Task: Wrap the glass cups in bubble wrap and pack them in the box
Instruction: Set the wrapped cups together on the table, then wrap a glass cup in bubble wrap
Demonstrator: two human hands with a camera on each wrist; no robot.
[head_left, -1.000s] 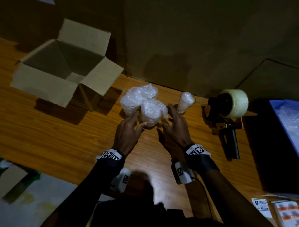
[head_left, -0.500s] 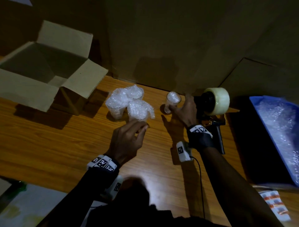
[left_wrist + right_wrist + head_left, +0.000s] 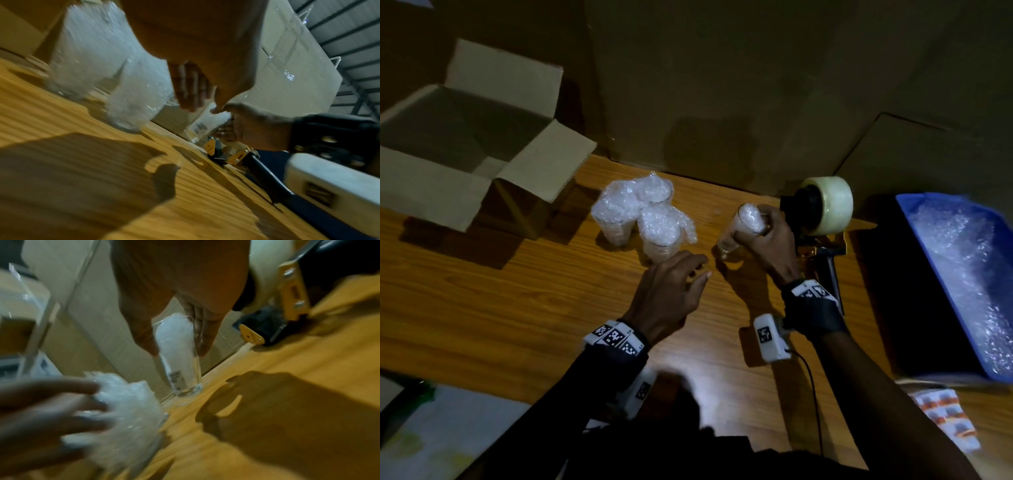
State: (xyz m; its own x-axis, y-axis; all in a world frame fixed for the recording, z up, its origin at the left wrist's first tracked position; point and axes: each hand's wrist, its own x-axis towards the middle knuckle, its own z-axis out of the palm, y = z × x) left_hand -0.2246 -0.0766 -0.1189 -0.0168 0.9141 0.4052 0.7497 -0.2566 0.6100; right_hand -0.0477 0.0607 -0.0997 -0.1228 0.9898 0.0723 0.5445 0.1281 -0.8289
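Note:
Three glass cups stuffed and wrapped with bubble wrap (image 3: 643,216) stand clustered on the wooden table (image 3: 500,291). A narrower tall glass (image 3: 739,233) with bubble wrap in it stands tilted to their right; my right hand (image 3: 763,236) grips it near the rim, thumb and fingers around it (image 3: 179,344). My left hand (image 3: 681,281) hovers just in front of the nearest wrapped cup (image 3: 127,410), fingers loosely spread and holding nothing. The open cardboard box (image 3: 465,137) sits at the far left, with nothing visible inside.
A tape dispenser (image 3: 822,209) with a clear tape roll lies right behind my right hand. A blue tray of bubble wrap (image 3: 962,274) is at the right edge. Large cardboard sheets (image 3: 722,85) wall off the back. Small printed packets (image 3: 948,421) lie bottom right.
My right hand left the wrapped cups, reached right and took hold of the tall glass, tipping it. My left hand drew back slightly from the cups.

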